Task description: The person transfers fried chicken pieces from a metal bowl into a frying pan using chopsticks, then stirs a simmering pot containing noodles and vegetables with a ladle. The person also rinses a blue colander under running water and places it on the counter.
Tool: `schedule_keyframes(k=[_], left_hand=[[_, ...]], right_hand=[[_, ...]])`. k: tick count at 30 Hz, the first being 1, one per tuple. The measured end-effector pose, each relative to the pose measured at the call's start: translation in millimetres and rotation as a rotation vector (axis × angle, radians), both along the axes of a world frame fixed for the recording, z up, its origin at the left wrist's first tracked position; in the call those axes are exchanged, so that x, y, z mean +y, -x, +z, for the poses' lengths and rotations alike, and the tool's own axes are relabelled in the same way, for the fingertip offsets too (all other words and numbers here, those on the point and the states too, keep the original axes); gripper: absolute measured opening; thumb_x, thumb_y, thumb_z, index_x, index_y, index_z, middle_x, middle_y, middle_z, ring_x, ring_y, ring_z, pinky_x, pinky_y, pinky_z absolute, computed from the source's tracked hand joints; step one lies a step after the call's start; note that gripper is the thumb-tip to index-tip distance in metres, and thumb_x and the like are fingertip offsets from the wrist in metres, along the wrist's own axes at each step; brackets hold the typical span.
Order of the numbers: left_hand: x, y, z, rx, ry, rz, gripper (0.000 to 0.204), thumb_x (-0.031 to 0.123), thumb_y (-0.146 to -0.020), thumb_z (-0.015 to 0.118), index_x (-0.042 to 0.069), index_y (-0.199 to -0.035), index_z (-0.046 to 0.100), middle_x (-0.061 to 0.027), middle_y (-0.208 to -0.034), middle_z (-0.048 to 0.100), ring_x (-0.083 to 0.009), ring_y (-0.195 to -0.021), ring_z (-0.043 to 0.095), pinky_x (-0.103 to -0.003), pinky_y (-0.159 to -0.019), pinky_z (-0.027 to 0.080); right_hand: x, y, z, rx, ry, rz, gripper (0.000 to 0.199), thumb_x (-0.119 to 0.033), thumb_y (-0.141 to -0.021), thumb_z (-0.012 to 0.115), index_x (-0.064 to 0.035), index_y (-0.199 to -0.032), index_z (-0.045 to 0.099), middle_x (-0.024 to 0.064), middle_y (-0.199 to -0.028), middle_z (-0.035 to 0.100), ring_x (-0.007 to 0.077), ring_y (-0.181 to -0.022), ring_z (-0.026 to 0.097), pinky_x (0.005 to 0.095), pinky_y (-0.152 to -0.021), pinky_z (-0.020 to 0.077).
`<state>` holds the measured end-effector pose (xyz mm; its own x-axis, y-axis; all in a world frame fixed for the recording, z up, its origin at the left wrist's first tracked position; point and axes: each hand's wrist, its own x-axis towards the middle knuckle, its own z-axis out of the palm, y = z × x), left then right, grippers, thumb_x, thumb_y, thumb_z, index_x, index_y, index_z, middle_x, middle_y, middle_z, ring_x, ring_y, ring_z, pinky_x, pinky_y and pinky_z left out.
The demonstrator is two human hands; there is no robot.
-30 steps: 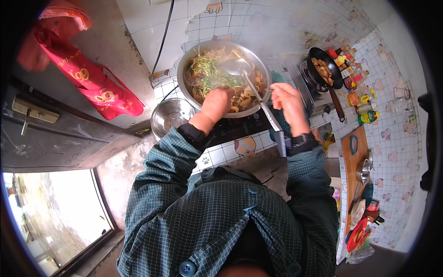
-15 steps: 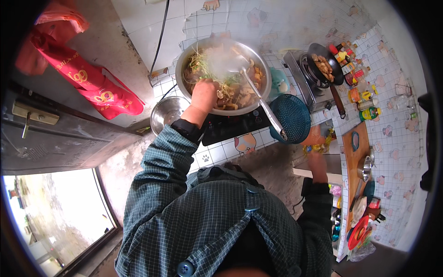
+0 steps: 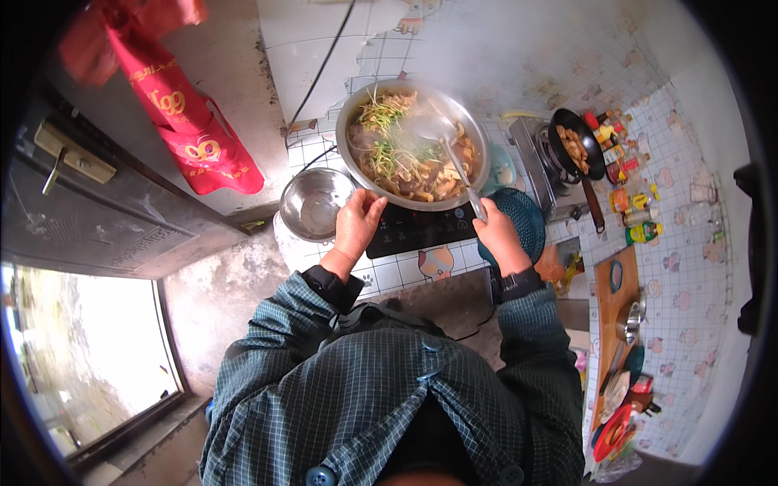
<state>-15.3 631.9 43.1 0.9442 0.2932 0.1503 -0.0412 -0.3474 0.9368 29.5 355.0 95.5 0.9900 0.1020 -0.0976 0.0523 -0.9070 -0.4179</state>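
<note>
A wide steaming metal basin holds cooked meat pieces with a heap of green-and-pale sprouts on top. My right hand is closed round the handle of a long metal spatula, whose head is partly veiled by steam among the food. Just outside the basin's near left rim is my left hand. Its fingers are curled with thumb and forefinger close together; whether they touch the rim or pinch anything is not clear. An empty-looking metal bowl stands left of that hand.
Beneath the basin is a black induction cooktop. A teal colander sits behind my right hand. At right, a frying pan with browned food rests on a gas stove, beside several bottles. A red apron hangs at left.
My left hand has come out of the food to the basin's near rim. My right hand has risen from the lower right and taken hold of the spatula handle. The view has shifted.
</note>
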Motion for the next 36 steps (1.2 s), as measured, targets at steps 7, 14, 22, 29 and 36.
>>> schedule_keyframes(k=[7,14,22,29,36], left_hand=[[3.9,1.8,-14.5,0.026,0.074,0.053,0.020,0.020,-0.084,0.064,0.004,-0.081,0.053,-0.0093,-0.065,0.061,-0.0207,-0.060,0.061,-0.032,-0.058,0.048],[8.6,1.2,-31.0,0.094,0.198,-0.020,0.018,0.018,-0.085,0.064,0.004,-0.091,0.054,-0.0045,-0.074,0.061,-0.0123,-0.064,0.058,-0.027,-0.060,0.048],[3.5,-1.5,-37.2,0.104,0.239,-0.020,0.018,0.016,-0.083,0.064,0.004,-0.093,0.055,-0.0103,-0.073,0.063,-0.0222,-0.068,0.062,-0.033,-0.065,0.049],[1.6,-5.1,-55.5,0.084,0.260,-0.066,0.017,0.015,-0.085,0.063,0.004,-0.095,0.055,-0.0064,-0.078,0.062,-0.0146,-0.069,0.060,-0.028,-0.062,0.050],[-0.8,-8.2,-56.6,0.082,0.241,-0.074,0.015,0.014,-0.086,0.062,0.004,-0.094,0.055,-0.0026,-0.078,0.060,-0.0098,-0.066,0.057,-0.025,-0.059,0.050]], right_hand=[[58.9,-22.6,41.5,0.062,-0.123,0.061,0.039,-0.017,-0.081,0.056,-0.0076,-0.118,0.053,0.0225,-0.094,0.063,0.0405,-0.092,0.058,0.0449,-0.077,0.0468],[66.9,-0.6,61.4,0.070,0.172,0.225,0.033,-0.013,-0.081,0.052,-0.0019,-0.112,0.052,0.0278,-0.089,0.060,0.0441,-0.091,0.056,0.0491,-0.077,0.0440],[16.0,45.1,37.3,0.136,0.202,0.073,0.049,-0.016,-0.083,0.055,-0.0049,-0.130,0.045,0.0259,-0.093,0.062,0.0407,-0.089,0.059,0.0470,-0.076,0.0465],[25.6,38.2,35.9,0.138,-0.110,0.001,0.052,-0.016,-0.083,0.061,-0.0032,-0.131,0.046,0.0194,-0.095,0.065,0.0311,-0.079,0.064,0.0367,-0.067,0.0493],[22.6,18.3,31.7,0.431,-0.559,-0.263,0.046,-0.013,-0.085,0.058,-0.0095,-0.131,0.048,-0.0020,-0.061,0.043,0.0077,-0.042,0.038,0.0250,-0.037,0.0319]])
